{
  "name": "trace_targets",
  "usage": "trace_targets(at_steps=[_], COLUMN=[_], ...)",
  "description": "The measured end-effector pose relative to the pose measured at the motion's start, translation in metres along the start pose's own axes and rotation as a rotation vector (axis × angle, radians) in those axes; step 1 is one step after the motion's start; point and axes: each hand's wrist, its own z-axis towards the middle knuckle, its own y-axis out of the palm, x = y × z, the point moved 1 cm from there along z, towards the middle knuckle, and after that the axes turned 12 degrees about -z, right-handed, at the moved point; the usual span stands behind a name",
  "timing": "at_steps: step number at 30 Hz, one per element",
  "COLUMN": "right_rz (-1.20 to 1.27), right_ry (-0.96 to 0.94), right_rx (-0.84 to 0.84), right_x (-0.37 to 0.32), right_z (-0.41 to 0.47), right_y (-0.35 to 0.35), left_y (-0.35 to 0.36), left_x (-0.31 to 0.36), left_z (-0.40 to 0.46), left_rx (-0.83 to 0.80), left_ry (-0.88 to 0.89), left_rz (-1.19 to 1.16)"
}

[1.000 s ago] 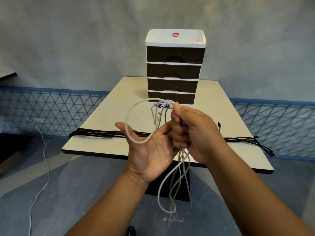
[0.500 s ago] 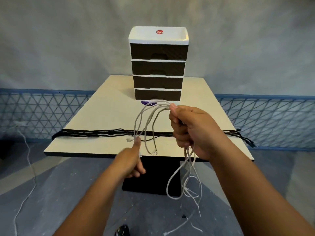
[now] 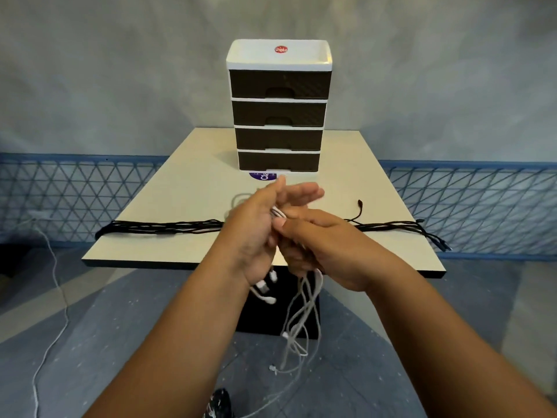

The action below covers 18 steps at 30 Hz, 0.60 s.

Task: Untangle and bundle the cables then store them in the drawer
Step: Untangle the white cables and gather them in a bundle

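The drawer unit (image 3: 278,107) looked plastic: glossy white frame, dark woven-textured fronts. The white cables (image 3: 301,315) were smooth; the black cables (image 3: 156,228) braided. The counter (image 3: 187,188) was matt cream.
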Motion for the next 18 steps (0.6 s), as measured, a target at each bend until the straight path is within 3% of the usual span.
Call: trace_targets(at_steps=[4,7,10,15,18], right_rz=[-0.286,-0.497,-0.366,0.313,0.189], right_ry=[-0.087,-0.002,0.115,0.083,0.072], right_rx=[0.104,0.283,0.275,0.250,0.155], right_x=[0.028,0.064,0.098,0.108,0.112], right_z=[-0.003,-0.002,-0.006,-0.009,-0.012], right_y=[-0.006,-0.004,-0.004,-0.013,-0.025], left_y=[-0.002,-0.011,-0.021,-0.029,-0.033], left_x=[0.015,0.031,0.051,0.064,0.069], left_z=[0.006,0.011,0.014,0.015,0.019], left_rx=[0.034,0.042,0.019,0.041,0.037], left_ry=[0.165,0.191,0.168,0.159,0.167], left_rz=[-0.028,-0.262,-0.374,-0.404,-0.417])
